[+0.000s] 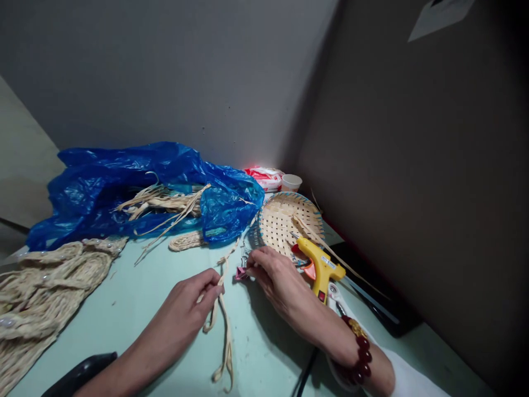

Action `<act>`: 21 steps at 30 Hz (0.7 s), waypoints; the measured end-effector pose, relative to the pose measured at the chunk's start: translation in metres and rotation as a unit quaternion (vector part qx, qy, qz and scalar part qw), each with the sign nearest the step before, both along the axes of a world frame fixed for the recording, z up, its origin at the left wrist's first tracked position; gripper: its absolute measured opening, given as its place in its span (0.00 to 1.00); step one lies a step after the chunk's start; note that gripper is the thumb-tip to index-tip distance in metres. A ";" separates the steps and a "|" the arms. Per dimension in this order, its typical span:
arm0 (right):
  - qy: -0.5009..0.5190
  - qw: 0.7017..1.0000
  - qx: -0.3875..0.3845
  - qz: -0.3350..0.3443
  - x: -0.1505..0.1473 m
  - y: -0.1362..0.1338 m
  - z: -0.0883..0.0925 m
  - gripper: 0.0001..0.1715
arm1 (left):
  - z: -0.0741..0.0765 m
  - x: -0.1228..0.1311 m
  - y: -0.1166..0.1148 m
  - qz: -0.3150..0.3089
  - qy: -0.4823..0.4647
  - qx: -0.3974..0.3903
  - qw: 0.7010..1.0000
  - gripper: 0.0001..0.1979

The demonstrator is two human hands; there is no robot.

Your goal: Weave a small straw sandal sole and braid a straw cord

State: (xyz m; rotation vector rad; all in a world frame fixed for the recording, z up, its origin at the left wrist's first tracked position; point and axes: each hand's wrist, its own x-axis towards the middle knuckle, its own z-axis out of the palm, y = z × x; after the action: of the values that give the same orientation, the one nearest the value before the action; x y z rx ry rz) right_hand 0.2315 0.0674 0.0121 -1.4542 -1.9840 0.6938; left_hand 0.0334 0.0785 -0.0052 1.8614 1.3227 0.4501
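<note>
My left hand [194, 300] pinches a pale raffia strand [226, 325] between thumb and fingertips. The strand's looped ends hang toward me over the table, and its other part runs up toward the blue bag. Just to the right, my right hand [276, 278] is closed at the fingertips on a small pink binder clip [241, 273] with metal wire handles. The fingers partly cover the clip. A dark red bead bracelet [362, 353] circles my right wrist. Beyond that hand lies a round woven basket [285, 218], with a yellow glue gun [320, 264] at its near right side.
A blue plastic bag [95, 187] holds raffia bundles [169, 204] at the back left. Braided raffia [53, 292] is heaped at the left edge. A paper cup [291, 182] and a red-white packet [264, 177] stand by the wall. A black flat object [388, 309] lies right.
</note>
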 end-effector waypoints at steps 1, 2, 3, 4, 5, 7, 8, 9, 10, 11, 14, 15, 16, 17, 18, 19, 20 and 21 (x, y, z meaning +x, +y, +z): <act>0.007 1.000 -0.013 0.001 0.000 0.001 -0.001 0.10 | 0.002 0.002 0.000 -0.001 0.006 0.003 1.000 0.14; 0.012 1.000 -0.025 -0.001 0.001 0.002 -0.002 0.09 | 0.003 0.004 0.000 -0.001 0.014 0.006 1.000 0.14; 0.018 0.999 -0.033 -0.004 0.001 0.003 -0.003 0.09 | 0.004 0.007 0.000 -0.001 0.022 0.010 1.000 0.14; 0.024 0.999 -0.040 -0.009 0.002 0.004 -0.005 0.09 | 0.005 0.009 0.001 0.000 0.030 0.013 0.999 0.14; 0.031 0.998 -0.046 -0.015 0.002 0.005 -0.006 0.09 | 0.005 0.010 0.002 0.000 0.039 0.016 0.999 0.14; 0.050 0.997 -0.054 -0.025 0.002 0.006 -0.009 0.10 | 0.003 0.012 0.004 0.000 0.044 0.019 0.999 0.14; 0.061 0.996 -0.058 -0.028 0.002 0.007 -0.010 0.10 | 0.002 0.012 0.005 -0.002 0.040 0.016 0.999 0.13; 0.074 0.995 -0.063 -0.029 0.002 0.007 -0.011 0.11 | 0.001 0.011 0.006 -0.001 0.031 0.012 0.999 0.13; 0.089 0.993 -0.071 -0.028 0.002 0.008 -0.012 0.11 | 0.000 0.010 0.007 0.003 0.020 0.004 1.000 0.12; 0.103 0.991 -0.078 -0.025 0.002 0.009 -0.013 0.12 | -0.001 0.009 0.008 0.008 0.008 -0.005 1.000 0.13; 0.147 0.983 -0.104 -0.028 0.001 0.013 -0.016 0.14 | -0.004 0.006 0.009 0.022 -0.022 -0.033 0.999 0.20; 0.166 0.980 -0.109 -0.033 0.001 0.015 -0.017 0.13 | -0.005 0.006 0.009 0.023 -0.028 -0.038 0.999 0.22; 0.188 0.975 -0.113 -0.038 0.000 0.016 -0.018 0.11 | -0.005 0.006 0.010 0.021 -0.029 -0.040 0.999 0.22; 0.207 0.970 -0.118 -0.041 0.000 0.017 -0.019 0.12 | -0.005 0.006 0.010 0.020 -0.026 -0.038 0.999 0.23; 0.220 0.967 -0.123 -0.040 0.000 0.018 -0.019 0.17 | -0.005 0.006 0.010 0.019 -0.021 -0.035 0.999 0.23; 0.225 0.965 -0.128 -0.036 0.000 0.019 -0.019 0.21 | -0.005 0.006 0.010 0.018 -0.018 -0.032 0.999 0.23; 0.224 0.965 -0.133 -0.028 0.000 0.020 -0.018 0.23 | -0.004 0.007 0.011 0.019 -0.016 -0.030 0.999 0.24; 0.220 0.965 -0.140 -0.019 0.001 0.021 -0.017 0.21 | -0.004 0.007 0.011 0.022 -0.016 -0.030 0.999 0.24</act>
State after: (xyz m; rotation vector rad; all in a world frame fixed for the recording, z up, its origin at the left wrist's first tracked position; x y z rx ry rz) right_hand 0.2321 0.0879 -0.0052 -1.3416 -1.5565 1.2046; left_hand 0.0401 0.0892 -0.0095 1.7723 1.3424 0.4564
